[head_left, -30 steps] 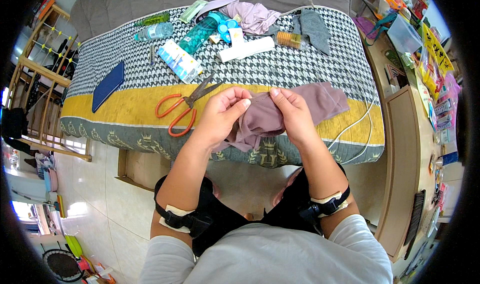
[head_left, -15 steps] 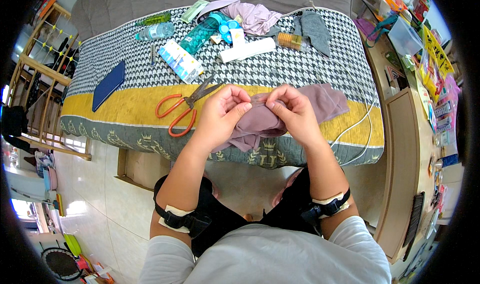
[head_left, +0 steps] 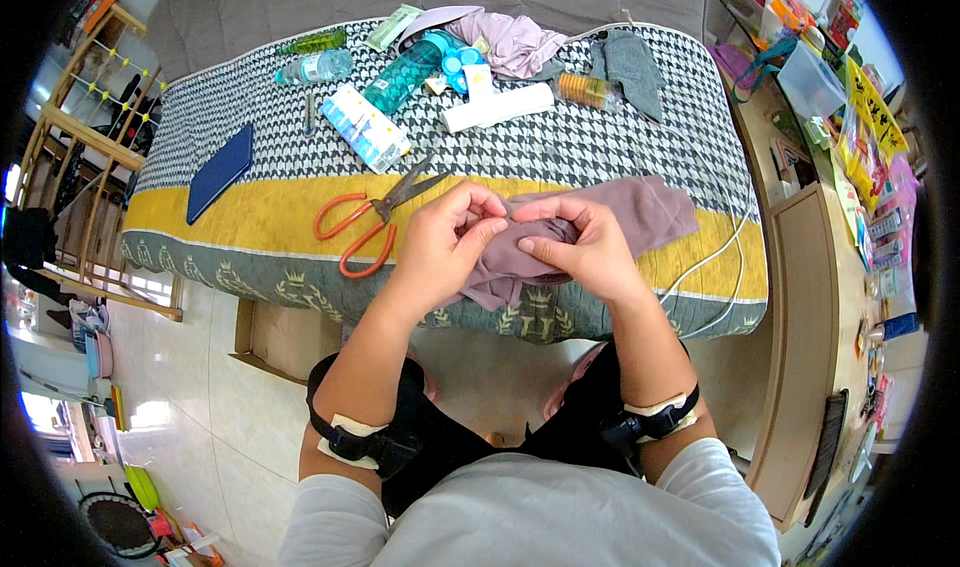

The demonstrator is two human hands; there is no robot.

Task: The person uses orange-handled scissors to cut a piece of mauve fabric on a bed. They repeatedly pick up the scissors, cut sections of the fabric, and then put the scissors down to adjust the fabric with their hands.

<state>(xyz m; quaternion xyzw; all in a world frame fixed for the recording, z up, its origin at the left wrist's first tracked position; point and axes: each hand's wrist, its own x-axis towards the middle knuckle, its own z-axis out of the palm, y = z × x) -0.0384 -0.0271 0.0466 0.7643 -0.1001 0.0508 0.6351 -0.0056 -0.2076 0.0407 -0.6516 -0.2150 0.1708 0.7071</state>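
Observation:
A mauve piece of clothing (head_left: 645,212) lies bunched near the front edge of the bed, its folds spreading beneath both hands. My left hand (head_left: 450,242) pinches a bit of this cloth between thumb and fingertips. Facing it, my right hand (head_left: 590,247) curls over the cloth, thumb pressed on the fabric and forefinger stretched toward the left fingertips. Whatever fine detail sits between the fingertips is too small to make out. Large scissors (head_left: 372,212) with orange handles lie spread apart just left of my left hand.
Farther back on the bed are a blue booklet (head_left: 220,172), a blue-white packet (head_left: 365,127), a teal bottle (head_left: 405,79), a white roll (head_left: 497,107) and grey cloth (head_left: 632,67). A white cable (head_left: 705,257) runs down the right side, beside a wooden cabinet (head_left: 800,347).
My right thumb and forefinger have spread apart, and the hand has shifted slightly lower. My left hand keeps its pinch, a little lower than before. The scissors have not moved on the bed.

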